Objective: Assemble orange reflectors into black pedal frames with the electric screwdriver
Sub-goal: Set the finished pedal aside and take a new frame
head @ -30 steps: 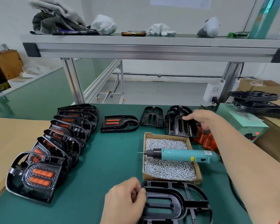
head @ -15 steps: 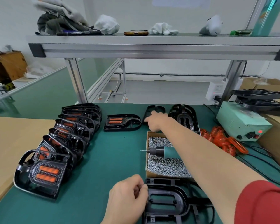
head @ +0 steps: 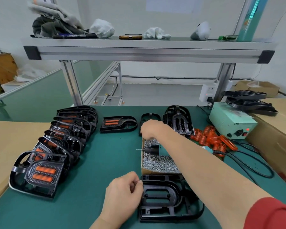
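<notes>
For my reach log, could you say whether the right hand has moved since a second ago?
Yes: the right hand moved left, from the far right corner of the brown cardboard screw box to its far left corner.

An assembly workshop: green-matted workbench (head: 106, 156), aluminium-profile shelf (head: 149, 52), row of finished pedals (head: 56, 146), box of screws (head: 157, 162).

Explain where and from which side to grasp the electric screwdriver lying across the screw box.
Grip the teal barrel of the electric screwdriver from above, behind its black nose: it lies flat across the screw box, bit pointing left, cable right.
</notes>
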### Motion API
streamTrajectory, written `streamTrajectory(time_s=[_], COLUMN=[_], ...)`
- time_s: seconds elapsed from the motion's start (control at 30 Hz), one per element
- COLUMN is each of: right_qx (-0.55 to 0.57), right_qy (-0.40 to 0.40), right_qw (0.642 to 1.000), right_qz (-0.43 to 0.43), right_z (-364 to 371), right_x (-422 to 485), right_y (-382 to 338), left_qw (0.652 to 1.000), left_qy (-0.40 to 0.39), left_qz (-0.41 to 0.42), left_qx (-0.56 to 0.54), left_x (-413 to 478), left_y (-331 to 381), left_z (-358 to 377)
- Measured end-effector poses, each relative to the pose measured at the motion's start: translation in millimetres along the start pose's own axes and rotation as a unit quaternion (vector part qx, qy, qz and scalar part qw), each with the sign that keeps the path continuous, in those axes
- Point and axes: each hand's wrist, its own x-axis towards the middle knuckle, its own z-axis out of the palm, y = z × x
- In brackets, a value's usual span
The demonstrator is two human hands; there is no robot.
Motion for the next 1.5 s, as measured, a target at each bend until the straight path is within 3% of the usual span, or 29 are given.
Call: streamTrajectory(time_s=[0.07, 0.17, 0.27, 0.4, 0.5, 0.6, 1.3, 1.5], right_qx=[0.033, 0.110, 0.139, 0.107, 0.058, 0.054, 0.113, 0.174], right_qy=[0.027, 0.136, 0.194, 0.144, 0.054, 0.021, 0.186, 0.249], right_qw=[0.999, 0.984, 0.964, 0.963, 0.977, 0.979, 0.955, 0.930], right_qz=[-0.001, 0.023, 0.116, 0.199, 0.197, 0.195, 0.201, 0.205], right_z=[0, -7, -13, 5, 31, 50, 65, 71], right_x=[-10, -36, -61, -93, -106, -111, -118, -127], right_y=[6, 34, 89, 156, 170, 173, 165, 164], left_qw=[1.000, 1.000, 1.000, 1.000, 1.000, 1.000, 0.999, 0.999], left_qy=[0.002, 0.005, 0.005, 0.006, 0.005, 0.005, 0.010, 0.006], left_qz=[-0.004, -0.008, -0.018, -0.028, -0.031, -0.028, -0.037, -0.036], left_qx=[0.001, 0.002, 0.002, 0.006, 0.005, 0.006, 0.013, 0.004], left_x=[-1, -1, 0, 1, 2, 3, 2, 1], left_y=[0, 0, 0, 2, 2, 2, 3, 3], left_z=[0, -1, 1, 2, 2, 1, 2, 0])
